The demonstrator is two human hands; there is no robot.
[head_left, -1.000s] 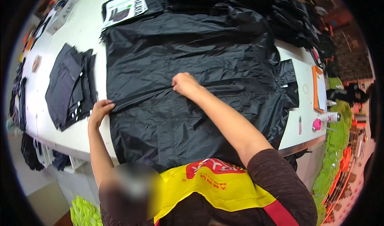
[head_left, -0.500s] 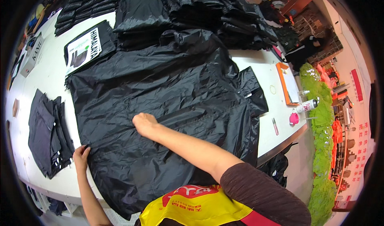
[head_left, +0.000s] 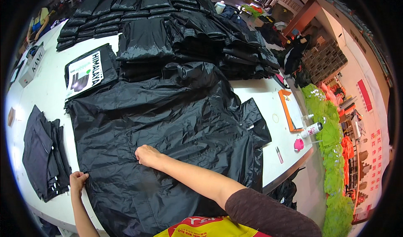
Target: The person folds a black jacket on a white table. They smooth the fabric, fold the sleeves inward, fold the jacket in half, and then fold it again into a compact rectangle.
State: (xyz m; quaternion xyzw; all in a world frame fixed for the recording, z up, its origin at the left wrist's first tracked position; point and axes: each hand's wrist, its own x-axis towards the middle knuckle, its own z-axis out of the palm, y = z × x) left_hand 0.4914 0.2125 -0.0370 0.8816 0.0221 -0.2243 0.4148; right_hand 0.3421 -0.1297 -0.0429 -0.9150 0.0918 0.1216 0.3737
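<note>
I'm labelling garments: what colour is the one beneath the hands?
The garment is black, with a slight sheen; the head view shows it best.

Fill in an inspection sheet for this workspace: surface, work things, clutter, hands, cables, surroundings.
Surface: white table, largely covered.
Work things: black garment, spread out, wrinkled.
Clutter: dark folded clothes at left; black bundles stacked beyond; orange clipboard, bottle and pink object at right.
Hands: left hand pinches the garment's left edge; right hand is curled on top, its grip unclear.
Cables: nothing seen.
Surroundings: bright green pile past the table's right edge; another person at far left.
</note>
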